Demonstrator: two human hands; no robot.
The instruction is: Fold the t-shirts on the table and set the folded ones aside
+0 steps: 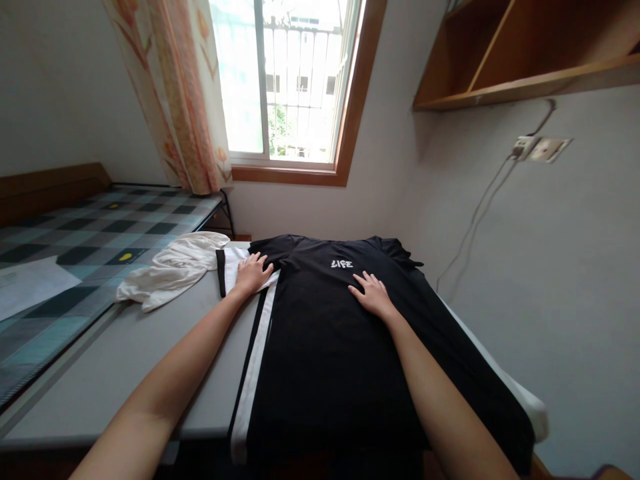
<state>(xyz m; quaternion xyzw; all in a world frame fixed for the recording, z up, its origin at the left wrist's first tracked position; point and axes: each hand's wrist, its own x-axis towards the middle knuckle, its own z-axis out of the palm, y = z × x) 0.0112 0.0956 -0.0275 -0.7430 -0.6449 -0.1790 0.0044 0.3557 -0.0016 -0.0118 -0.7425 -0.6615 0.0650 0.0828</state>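
Observation:
A black T-shirt (335, 353) with a white side stripe and small white lettering lies spread on a grey-topped table, its lower edge hanging over the near side. My left hand (253, 272) rests with fingers spread on the black and white sleeve at the left. On the chest, just below and right of the lettering, my right hand (373, 295) lies flat with its fingers apart. Neither hand grips the cloth. A crumpled white cloth (175, 267) lies left of the sleeve, partly over the table's edge.
The grey table (200, 353) adjoins a bed with a checked mattress (125, 223), where a sheet of paper (35, 285) lies. A curtain (183, 100) hangs beside the window. On the right wall are a wooden shelf (490, 87) and a socket (525, 147) with a dangling cord.

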